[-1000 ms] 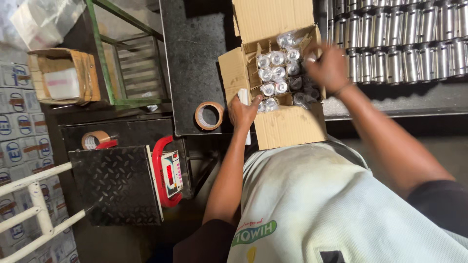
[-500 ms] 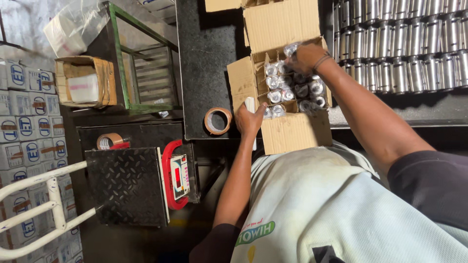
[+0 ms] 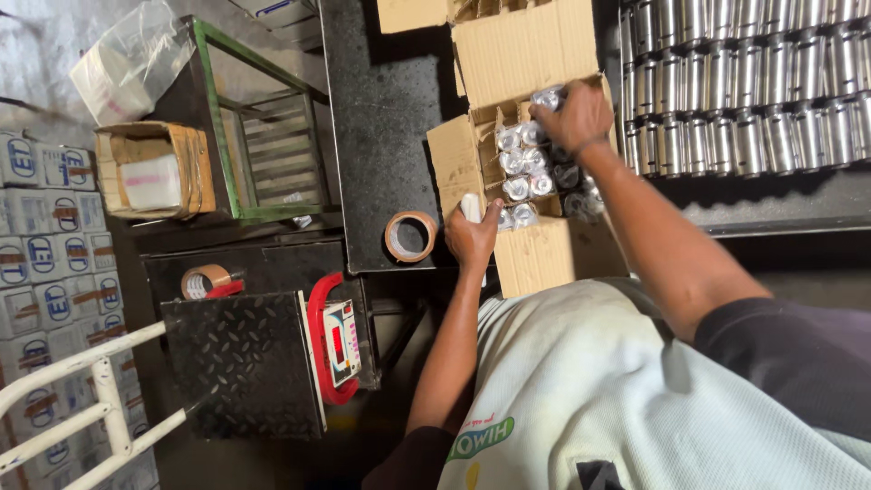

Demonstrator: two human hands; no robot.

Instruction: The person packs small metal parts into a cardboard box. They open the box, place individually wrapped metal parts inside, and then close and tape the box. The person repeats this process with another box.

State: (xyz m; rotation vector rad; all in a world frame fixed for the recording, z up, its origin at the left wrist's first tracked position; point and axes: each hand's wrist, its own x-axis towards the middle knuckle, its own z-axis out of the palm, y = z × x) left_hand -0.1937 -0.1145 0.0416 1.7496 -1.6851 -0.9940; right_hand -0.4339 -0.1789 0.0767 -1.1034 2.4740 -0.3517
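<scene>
An open cardboard box point(image 3: 535, 259) stands on a dark table, holding several shiny metal cylinders point(image 3: 519, 165) wrapped in clear plastic. My right hand point(image 3: 573, 116) reaches into the far side of the box, fingers closed on one wrapped cylinder point(image 3: 547, 96). At the box's near left edge, my left hand point(image 3: 472, 240) grips a small white object point(image 3: 471, 206). What that object is cannot be made out.
Rows of bare metal cylinders point(image 3: 753, 82) fill the surface to the right. A brown tape roll point(image 3: 410, 236) lies left of the box, another tape roll point(image 3: 204, 279) by a red-framed weighing scale point(image 3: 334, 340). Green metal frame point(image 3: 263, 154), small carton point(image 3: 154, 168) and stacked cartons point(image 3: 36, 245) stand left.
My right hand has moved from the box's right edge inward over the wrapped cylinders. The left hand stays at the near edge. The view has shifted slightly.
</scene>
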